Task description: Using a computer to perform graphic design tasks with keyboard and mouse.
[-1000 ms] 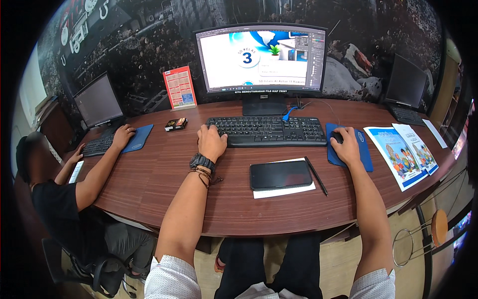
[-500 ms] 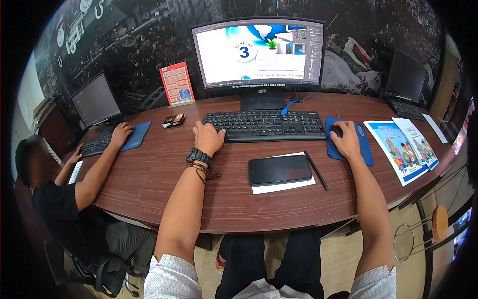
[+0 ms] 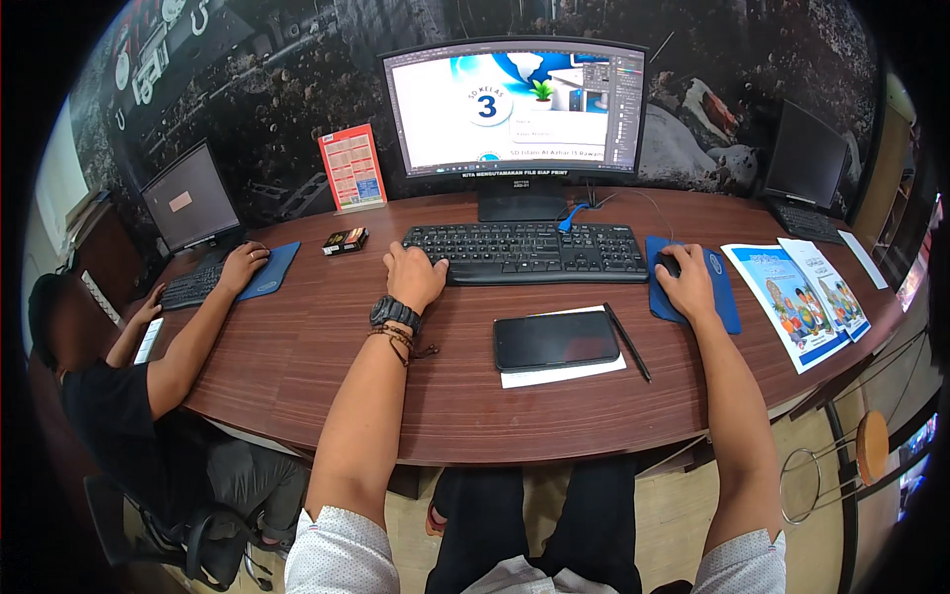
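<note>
My left hand (image 3: 416,275) rests on the left end of a black keyboard (image 3: 524,252), fingers bent over the keys and apart, holding nothing; a dark watch and braided bracelets circle its wrist. My right hand (image 3: 685,282) is closed over a black mouse (image 3: 668,264) on a blue mat (image 3: 717,305). Between my arms, a black phone (image 3: 554,340) lies on white paper (image 3: 534,376), with a black pen (image 3: 628,342) at its right. Above the keyboard stands a curved monitor (image 3: 515,109) showing a blue-and-white layout with a plant picture.
A seated co-worker (image 3: 129,426) at left uses a keyboard (image 3: 188,287) and mouse before another monitor (image 3: 193,198). A small box (image 3: 344,241) and red calendar (image 3: 351,168) stand left of centre. Printed booklets (image 3: 782,297), a dark monitor (image 3: 805,158) and a stool (image 3: 871,445) are at right.
The view has shifted slightly since the oldest frame. A small pale box has appeared on the co-worker's screen. Both my hands stay where they were, on keyboard and mouse.
</note>
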Action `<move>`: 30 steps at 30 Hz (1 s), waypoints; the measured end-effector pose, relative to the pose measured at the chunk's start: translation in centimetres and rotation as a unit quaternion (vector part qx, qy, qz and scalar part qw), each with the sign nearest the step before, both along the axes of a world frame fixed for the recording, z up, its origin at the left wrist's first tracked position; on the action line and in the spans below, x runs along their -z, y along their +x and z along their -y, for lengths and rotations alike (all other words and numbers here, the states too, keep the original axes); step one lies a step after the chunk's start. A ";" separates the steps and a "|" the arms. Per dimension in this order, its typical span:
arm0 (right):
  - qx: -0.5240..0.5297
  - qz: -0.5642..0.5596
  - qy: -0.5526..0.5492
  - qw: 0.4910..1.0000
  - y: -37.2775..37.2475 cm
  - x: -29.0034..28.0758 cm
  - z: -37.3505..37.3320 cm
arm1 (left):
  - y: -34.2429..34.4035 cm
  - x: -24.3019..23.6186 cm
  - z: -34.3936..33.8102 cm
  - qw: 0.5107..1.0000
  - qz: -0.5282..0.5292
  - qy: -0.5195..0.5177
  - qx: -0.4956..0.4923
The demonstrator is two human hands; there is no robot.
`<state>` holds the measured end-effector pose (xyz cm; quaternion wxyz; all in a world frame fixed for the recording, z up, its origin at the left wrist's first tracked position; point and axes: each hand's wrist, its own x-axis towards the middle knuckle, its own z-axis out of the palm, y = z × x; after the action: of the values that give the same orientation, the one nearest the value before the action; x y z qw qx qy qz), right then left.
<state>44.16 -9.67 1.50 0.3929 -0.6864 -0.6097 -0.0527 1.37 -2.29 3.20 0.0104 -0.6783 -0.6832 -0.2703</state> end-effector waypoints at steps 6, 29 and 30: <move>-0.001 0.003 0.005 1.000 0.0 0.0 0.0 | 0.0 0.1 0.0 1.000 0.004 0.009 -0.001; 0.021 0.000 -0.004 1.000 -0.3 -0.2 0.1 | -0.6 1.8 -1.1 0.997 0.022 0.079 -0.003; 0.021 -0.001 -0.002 1.000 -0.3 -0.2 0.0 | -0.7 1.9 -1.3 0.997 0.022 0.080 -0.003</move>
<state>43.84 -9.67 1.68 0.3908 -0.6999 -0.5950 -0.0590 0.68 -1.00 1.26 0.0501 -0.6672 -0.6615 -0.3388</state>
